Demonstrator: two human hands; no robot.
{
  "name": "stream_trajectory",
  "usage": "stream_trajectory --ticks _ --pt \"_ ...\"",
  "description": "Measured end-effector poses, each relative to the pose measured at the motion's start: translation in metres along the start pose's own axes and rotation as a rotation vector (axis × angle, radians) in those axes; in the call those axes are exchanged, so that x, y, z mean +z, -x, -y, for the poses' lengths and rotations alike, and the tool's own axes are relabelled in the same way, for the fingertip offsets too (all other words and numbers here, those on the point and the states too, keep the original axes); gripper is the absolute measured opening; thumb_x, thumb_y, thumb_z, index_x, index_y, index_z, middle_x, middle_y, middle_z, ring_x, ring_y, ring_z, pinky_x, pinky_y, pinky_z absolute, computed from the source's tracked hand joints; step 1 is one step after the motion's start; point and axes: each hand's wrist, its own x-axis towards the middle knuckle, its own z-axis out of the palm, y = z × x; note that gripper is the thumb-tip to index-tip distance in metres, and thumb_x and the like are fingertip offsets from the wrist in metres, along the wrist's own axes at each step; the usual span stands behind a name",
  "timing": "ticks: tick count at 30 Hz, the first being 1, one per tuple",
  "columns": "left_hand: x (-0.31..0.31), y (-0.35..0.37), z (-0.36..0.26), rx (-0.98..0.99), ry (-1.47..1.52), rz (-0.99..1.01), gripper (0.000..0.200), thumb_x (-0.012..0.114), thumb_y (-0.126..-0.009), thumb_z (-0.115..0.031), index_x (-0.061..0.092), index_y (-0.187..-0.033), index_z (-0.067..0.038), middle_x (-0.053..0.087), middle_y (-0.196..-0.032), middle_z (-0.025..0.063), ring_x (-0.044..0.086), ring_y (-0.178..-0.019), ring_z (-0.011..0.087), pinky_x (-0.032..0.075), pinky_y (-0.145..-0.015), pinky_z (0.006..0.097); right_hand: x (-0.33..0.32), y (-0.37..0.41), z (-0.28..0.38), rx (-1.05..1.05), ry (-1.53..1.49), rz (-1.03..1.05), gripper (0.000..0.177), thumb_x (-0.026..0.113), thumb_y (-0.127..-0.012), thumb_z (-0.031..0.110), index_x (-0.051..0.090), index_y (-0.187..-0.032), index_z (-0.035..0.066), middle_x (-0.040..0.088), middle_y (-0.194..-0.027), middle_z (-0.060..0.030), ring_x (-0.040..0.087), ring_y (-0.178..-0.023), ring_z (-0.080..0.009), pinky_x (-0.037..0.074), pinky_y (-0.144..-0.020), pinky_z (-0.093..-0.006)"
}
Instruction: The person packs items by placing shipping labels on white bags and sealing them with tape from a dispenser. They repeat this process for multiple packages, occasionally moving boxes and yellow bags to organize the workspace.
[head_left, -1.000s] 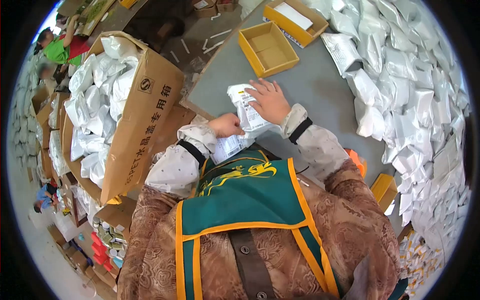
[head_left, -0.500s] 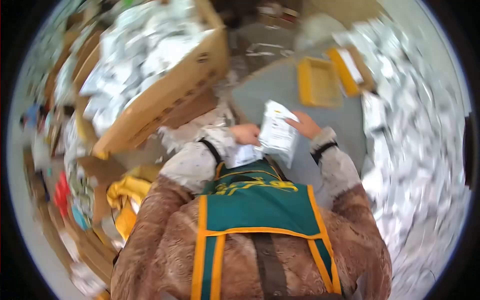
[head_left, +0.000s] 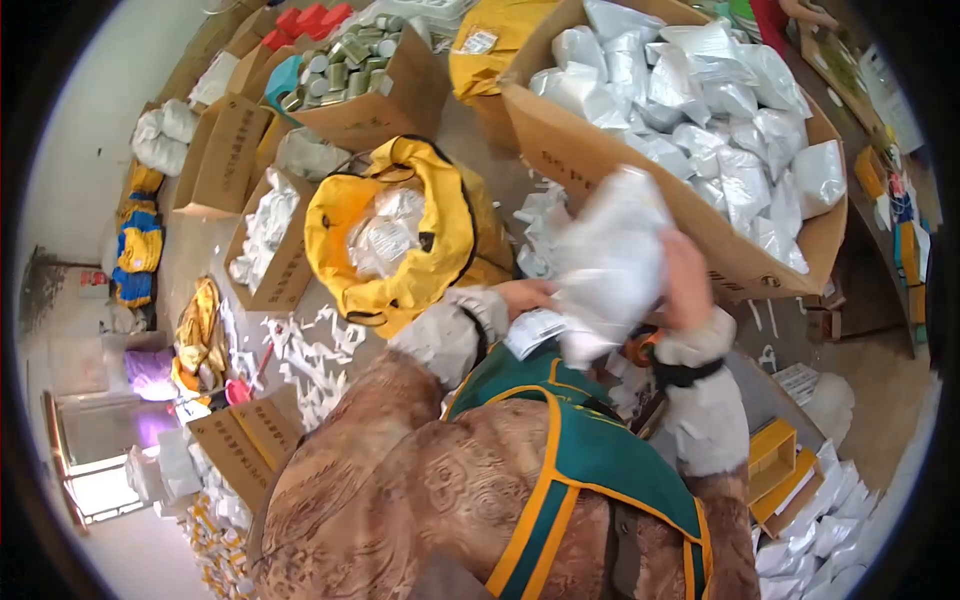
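My right hand point(head_left: 686, 282) is closed on a white plastic mailing bag point(head_left: 612, 255), which is smeared by motion and tilted in front of my chest. My left hand point(head_left: 526, 296) is closed at the upper edge of a printed white label sheet point(head_left: 535, 332), just left of the bag. Part of the left fingers is hidden behind the bag. Below both hands is my green apron with orange trim point(head_left: 600, 450). A small orange and dark object point(head_left: 640, 348) shows under my right wrist; I cannot make out its kind.
A large cardboard box point(head_left: 590, 165) full of white packages stands ahead. To the left, an open yellow sack point(head_left: 455, 215) holds white packages. Paper scraps point(head_left: 310, 360) litter the floor. Yellow trays point(head_left: 770, 460) and more white packages point(head_left: 825, 540) lie at lower right. Another person's arm point(head_left: 808, 14) shows top right.
My view and body have turned left, from the grey table toward the yellow sack and large box. The right hand has carried the bag along and lifted it; the left hand stays by the label sheet.
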Motion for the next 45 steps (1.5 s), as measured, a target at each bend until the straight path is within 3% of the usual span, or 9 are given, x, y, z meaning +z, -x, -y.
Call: stream_trajectory --ticks 7,12,18,20,24,30,34,41,45 --pt "-0.009 0.028 -0.025 0.173 0.032 -0.160 0.046 0.062 -0.090 -0.006 0.046 -0.133 -0.003 0.063 -0.116 0.0105 0.065 -0.098 0.0196 0.054 -0.087 0.0333 0.077 -0.079 0.061 -0.620 0.634 0.177 0.043 0.070 -0.084 0.028 0.059 -0.116 0.001 0.059 -0.114 -0.0183 0.055 -0.108 -0.0345 0.041 -0.098 -0.0400" --pt "-0.046 0.025 -0.044 0.158 0.060 -0.159 0.043 0.062 -0.090 -0.003 0.048 -0.131 -0.003 0.064 -0.115 0.0092 0.066 -0.098 0.0178 0.054 -0.086 0.0326 -0.062 -0.198 0.057 -0.128 0.804 -0.132 0.052 0.067 -0.083 0.042 0.064 -0.103 -0.005 0.065 -0.099 -0.0196 0.065 -0.084 -0.0259 0.052 -0.072 -0.0356" --pt "-0.046 0.005 -0.086 0.095 0.042 -0.108 0.048 0.062 -0.089 -0.001 0.046 -0.134 -0.003 0.064 -0.115 0.0086 0.066 -0.097 0.0175 0.055 -0.084 0.0306 -0.012 -0.269 0.052 0.422 0.635 0.187 0.071 0.068 -0.077 0.059 0.063 -0.101 -0.008 0.064 -0.077 -0.0132 0.062 -0.063 -0.0210 0.051 -0.056 -0.0349" --pt "-0.028 -0.001 -0.105 0.069 0.030 -0.087 0.049 0.062 -0.089 -0.001 0.045 -0.134 -0.004 0.064 -0.116 0.0089 0.066 -0.098 0.0177 0.055 -0.083 0.0307 0.010 -0.293 0.032 0.329 1.043 0.409 0.063 0.066 -0.081 0.055 0.064 -0.101 -0.005 0.064 -0.083 -0.0127 0.062 -0.065 -0.0208 0.052 -0.059 -0.0347" --pt "-0.036 -0.026 -0.116 0.007 -0.076 -0.021 0.044 0.063 -0.089 -0.003 0.048 -0.131 -0.003 0.066 -0.111 0.0074 0.067 -0.094 0.0161 0.055 -0.081 0.0309 0.014 -0.288 0.049 0.214 -0.023 0.173 0.028 0.064 -0.090 0.029 0.065 -0.096 0.002 0.064 -0.089 -0.0032 0.062 -0.080 -0.0160 0.051 -0.069 -0.0305" --pt "-0.006 -0.048 -0.146 -0.085 -0.221 0.085 0.048 0.064 -0.088 -0.002 0.046 -0.132 -0.005 0.065 -0.111 0.0083 0.066 -0.095 0.0160 0.055 -0.081 0.0302 -0.030 -0.116 0.128 -0.332 0.719 -0.251 0.021 0.068 -0.083 0.014 0.051 -0.079 0.002 0.047 -0.069 -0.0041 0.043 -0.062 -0.0120 0.035 -0.058 -0.0284" --pt "0.013 -0.062 -0.154 -0.223 -0.264 0.136 0.050 0.064 -0.087 0.001 0.045 -0.133 -0.007 0.064 -0.114 0.0094 0.066 -0.097 0.0208 0.056 -0.082 0.0341 -0.050 0.033 0.078 -0.654 1.224 -0.419 0.021 0.067 -0.069 0.000 0.048 -0.077 0.002 0.044 -0.077 -0.0128 0.048 -0.076 -0.0331 0.043 -0.067 -0.0406" --pt "0.040 -0.099 -0.144 -0.374 -0.375 0.159 0.035 0.064 -0.086 0.001 0.057 -0.120 -0.002 0.068 -0.103 0.0106 0.068 -0.089 0.0203 0.057 -0.077 0.0345 -0.032 0.274 -0.135 0.261 1.205 -0.845 0.016 0.062 -0.074 0.003 0.051 -0.085 0.002 0.054 -0.083 -0.0171 0.051 -0.086 -0.0375 0.045 -0.077 -0.0448" --pt "0.087 -0.109 -0.134 -0.418 -0.551 0.226 0.034 0.064 -0.087 -0.002 0.055 -0.120 0.000 0.067 -0.103 0.0113 0.068 -0.089 0.0202 0.056 -0.077 0.0346 -0.034 0.316 -0.166 0.421 1.062 -1.036 0.014 0.061 -0.076 0.006 0.050 -0.085 0.002 0.057 -0.084 -0.0186 0.051 -0.089 -0.0395 0.045 -0.079 -0.0456"
